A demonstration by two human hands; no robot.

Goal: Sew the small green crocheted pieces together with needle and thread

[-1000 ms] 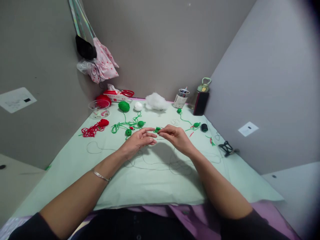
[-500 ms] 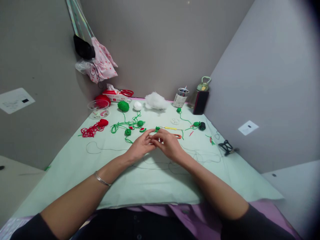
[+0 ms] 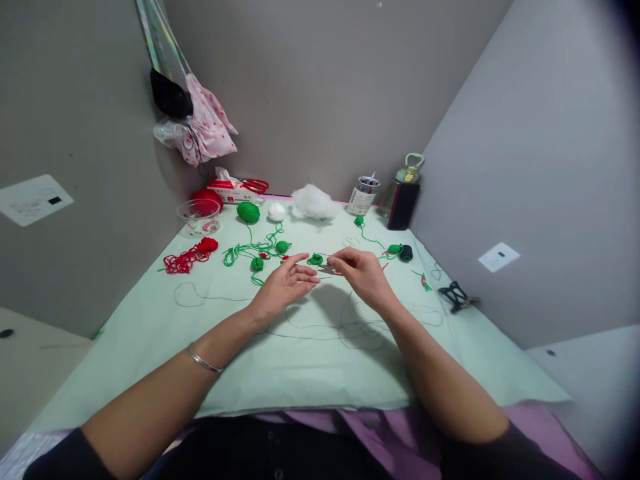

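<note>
My left hand (image 3: pixel 285 291) hovers over the near middle of the table, thumb and a fingertip together on a thin needle (image 3: pixel 325 277) that points right. Its topmost finger is stretched out. To the right, my right hand (image 3: pixel 361 273) has its thumb and fingers pinched; whatever lies between them is too small to make out, perhaps thread. Behind the hands lie thread snips (image 3: pixel 327 269), blades showing, the handle hidden by my right hand. A small green crocheted piece (image 3: pixel 315 259) lies just beyond. Long loops of thin grey thread (image 3: pixel 305 337) spread across the cloth.
Green yarn (image 3: pixel 248 213), red yarn (image 3: pixel 187 259), a white ball (image 3: pixel 276 212) and fluffy stuffing (image 3: pixel 313 203) lie at the back and left. A clear tub (image 3: pixel 199 219) is far left. A pen can (image 3: pixel 363 195), bottle (image 3: pixel 410 171) and black clip (image 3: pixel 456 297) stand right.
My hands were together at the fingertips. My right hand has moved away to the right, uncovering the snips' blades and the needle.
</note>
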